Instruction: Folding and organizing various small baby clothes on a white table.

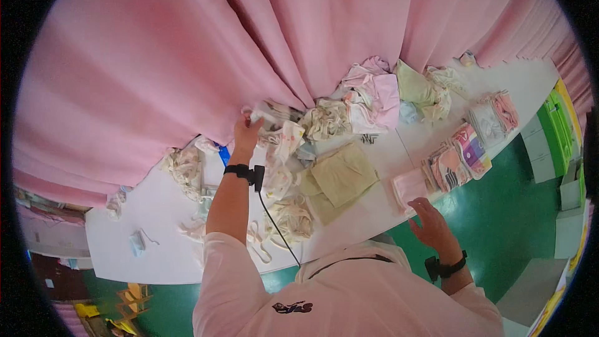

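Left hand [246,130] gripping crumpled cloth [274,126] at pile's far edge | right hand [427,219] open, empty

The left hand's [247,131] fingertips are buried in the crumpled garments [281,140] at the table's [168,249] far edge, under the pink curtain [187,56]. The curtain hides that far edge. The small item [467,58] near the far right corner is too small to identify.
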